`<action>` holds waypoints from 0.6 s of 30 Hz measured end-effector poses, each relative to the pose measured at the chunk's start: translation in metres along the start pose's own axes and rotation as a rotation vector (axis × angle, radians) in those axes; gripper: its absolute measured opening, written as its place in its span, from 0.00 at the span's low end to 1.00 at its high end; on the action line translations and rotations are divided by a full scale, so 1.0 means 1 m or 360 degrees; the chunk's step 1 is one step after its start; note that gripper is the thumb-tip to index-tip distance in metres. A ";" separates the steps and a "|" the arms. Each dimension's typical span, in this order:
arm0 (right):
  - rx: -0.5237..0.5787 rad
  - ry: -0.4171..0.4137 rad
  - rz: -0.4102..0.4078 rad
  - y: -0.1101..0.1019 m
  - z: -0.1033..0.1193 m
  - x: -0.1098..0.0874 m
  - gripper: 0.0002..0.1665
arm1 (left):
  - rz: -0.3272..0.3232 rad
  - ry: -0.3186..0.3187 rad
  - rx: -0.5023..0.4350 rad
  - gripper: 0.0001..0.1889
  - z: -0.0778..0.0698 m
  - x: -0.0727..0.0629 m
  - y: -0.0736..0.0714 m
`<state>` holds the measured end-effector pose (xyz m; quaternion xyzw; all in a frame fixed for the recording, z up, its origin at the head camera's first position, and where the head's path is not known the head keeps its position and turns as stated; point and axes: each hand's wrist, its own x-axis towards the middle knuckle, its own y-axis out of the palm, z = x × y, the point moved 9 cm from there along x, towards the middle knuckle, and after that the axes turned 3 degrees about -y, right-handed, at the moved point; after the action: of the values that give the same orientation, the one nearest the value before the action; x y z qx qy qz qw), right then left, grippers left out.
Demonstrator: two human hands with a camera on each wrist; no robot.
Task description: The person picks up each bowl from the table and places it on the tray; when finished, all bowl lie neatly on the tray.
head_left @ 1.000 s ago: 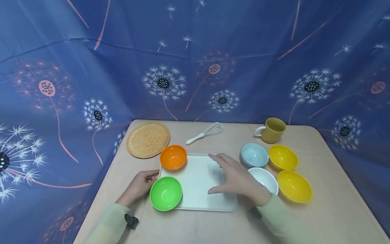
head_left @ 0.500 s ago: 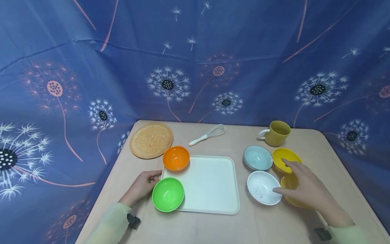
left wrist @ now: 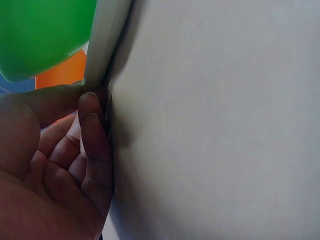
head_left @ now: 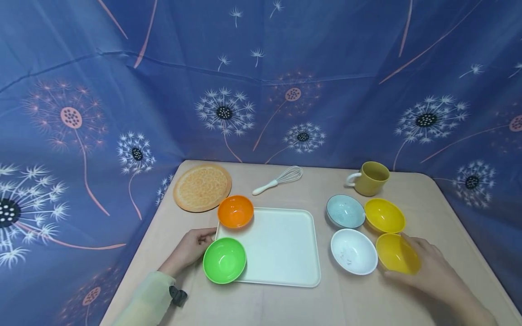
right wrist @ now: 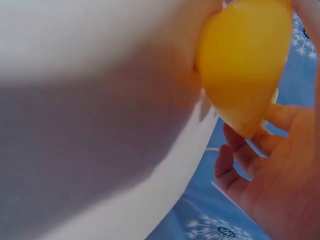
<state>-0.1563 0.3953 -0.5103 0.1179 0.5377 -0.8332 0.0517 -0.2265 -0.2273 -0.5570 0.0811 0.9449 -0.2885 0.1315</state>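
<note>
The left hand (head_left: pixel 189 249) is at the lower left of the frame, and its thumb and fingers pinch the left edge of the white tray (head_left: pixel 277 246). The tray is flat on the table (head_left: pixel 297 308), in the lower middle. The green bowl (head_left: pixel 224 261) sits over its bottom left corner and the orange bowl (head_left: pixel 235 211) over its top left one.

The right hand (head_left: pixel 432 269) is at the lower right and grips the lower yellow bowl (head_left: pixel 395 253), with the thumb on the near side and the fingers on the far side. Just left of that bowl is the white bowl (head_left: pixel 354 251). Above them are the light blue bowl (head_left: pixel 345 211) and the upper yellow bowl (head_left: pixel 384 215), side by side.

Higher up, from left to right, are a round flat pizza crust (head_left: pixel 202 188), a whisk (head_left: pixel 277 181) and a mug (head_left: pixel 372 179). A blue cloth (head_left: pixel 253 45) with puffy dandelions fills the top
</note>
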 end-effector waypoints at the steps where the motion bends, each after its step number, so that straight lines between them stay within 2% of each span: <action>1: 0.0002 0.0006 0.0002 0.002 0.000 -0.001 0.82 | 0.0000 0.0003 -0.0003 0.23 0.000 0.000 0.000; 6: -0.0049 -0.0013 -0.0051 0.006 0.000 -0.002 0.83 | -0.0004 0.0030 0.0000 0.23 -0.001 0.000 0.001; 12: -0.0064 0.0014 -0.0037 0.006 -0.002 -0.002 0.83 | -0.0006 0.0032 0.0002 0.22 0.000 0.001 0.001; 18: -0.0074 -0.0033 -0.0101 0.004 0.000 -0.002 0.83 | -0.0001 0.0030 -0.0006 0.23 -0.001 0.000 0.001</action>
<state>-0.1532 0.3932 -0.5136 0.0908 0.5599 -0.8229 0.0336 -0.2266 -0.2259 -0.5566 0.0833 0.9467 -0.2859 0.1226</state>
